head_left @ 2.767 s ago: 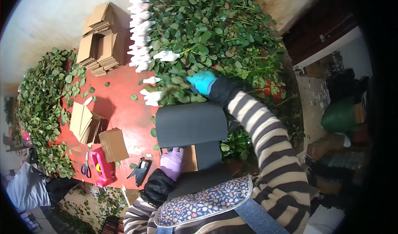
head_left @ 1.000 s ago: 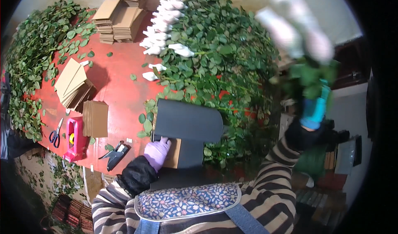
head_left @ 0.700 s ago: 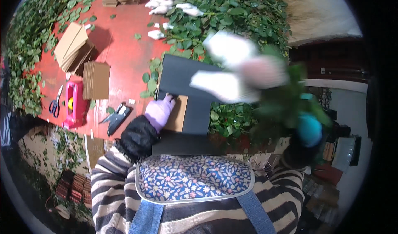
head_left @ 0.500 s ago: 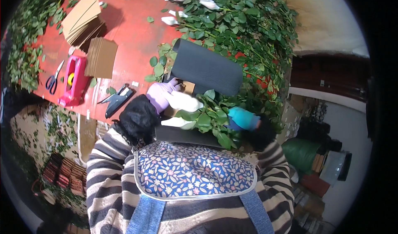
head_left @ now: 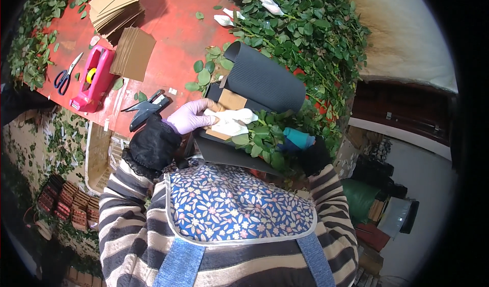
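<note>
Two rose stems with white net-sleeved heads (head_left: pixel 234 121) lie side by side in front of me, over a piece of brown cardboard (head_left: pixel 233 101) on dark corrugated sheeting. My left hand (head_left: pixel 191 116), in a lilac glove, has its thumb and fingers closed around the tip end of these heads. At the leafy end, my right hand (head_left: pixel 297 139), in a teal and blue glove, is wrapped round the stems; its fingertips are partly hidden by leaves (head_left: pixel 262 137). Behind the heads stands a curled dark grey corrugated sheet (head_left: pixel 267 78).
On the red table (head_left: pixel 170 37) are cardboard stacks (head_left: pixel 133 53), a pink tape dispenser (head_left: pixel 97 78), scissors (head_left: pixel 66 76) and a black stapler (head_left: pixel 147 109). More leafy roses (head_left: pixel 305 27) with white-sleeved heads (head_left: pixel 270 4) are heaped at the far right. A pale plastic crate (head_left: pixel 99 160) stands below the table edge.
The two white heads, apart before, now lie together over the cardboard. My left hand has shifted to their tips; my right hand stays at the stems. The view has shifted slightly.
</note>
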Motion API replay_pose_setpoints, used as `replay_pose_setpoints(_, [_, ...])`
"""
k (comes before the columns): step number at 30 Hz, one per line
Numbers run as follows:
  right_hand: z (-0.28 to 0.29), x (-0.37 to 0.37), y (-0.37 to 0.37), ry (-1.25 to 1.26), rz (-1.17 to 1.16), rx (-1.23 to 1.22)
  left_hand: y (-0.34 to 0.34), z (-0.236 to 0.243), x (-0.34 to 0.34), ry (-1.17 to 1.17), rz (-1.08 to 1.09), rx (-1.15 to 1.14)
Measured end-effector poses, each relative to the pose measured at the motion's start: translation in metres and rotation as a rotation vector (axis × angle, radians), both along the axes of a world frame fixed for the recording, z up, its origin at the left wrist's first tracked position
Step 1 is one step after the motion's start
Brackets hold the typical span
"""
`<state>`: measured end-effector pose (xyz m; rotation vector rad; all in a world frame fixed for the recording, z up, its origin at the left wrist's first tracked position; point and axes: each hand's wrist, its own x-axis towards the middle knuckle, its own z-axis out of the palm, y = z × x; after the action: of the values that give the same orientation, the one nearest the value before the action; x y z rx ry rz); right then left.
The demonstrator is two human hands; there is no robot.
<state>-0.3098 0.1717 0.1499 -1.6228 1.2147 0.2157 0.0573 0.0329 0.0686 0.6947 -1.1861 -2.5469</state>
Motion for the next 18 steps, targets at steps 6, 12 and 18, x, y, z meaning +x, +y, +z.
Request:
replay_pose_setpoints(6, [-0.05, -0.018, 0.033, 0.074, -0.203, -0.225, 0.009, 0.0, -0.001, -0.27, -0.264, -0.483])
replay_pose_setpoints(12, [-0.119, -0.028, 0.06, 0.045, -0.086, -0.207, 0.004, 0.038, -0.01, -0.644, -0.222, -0.92])
replay_pose_setpoints(18, [-0.073, 0.0, 0.017, 0.165, 0.142, -0.027, -0.003, 0.004, -0.018, -0.085, -0.19, -0.882])
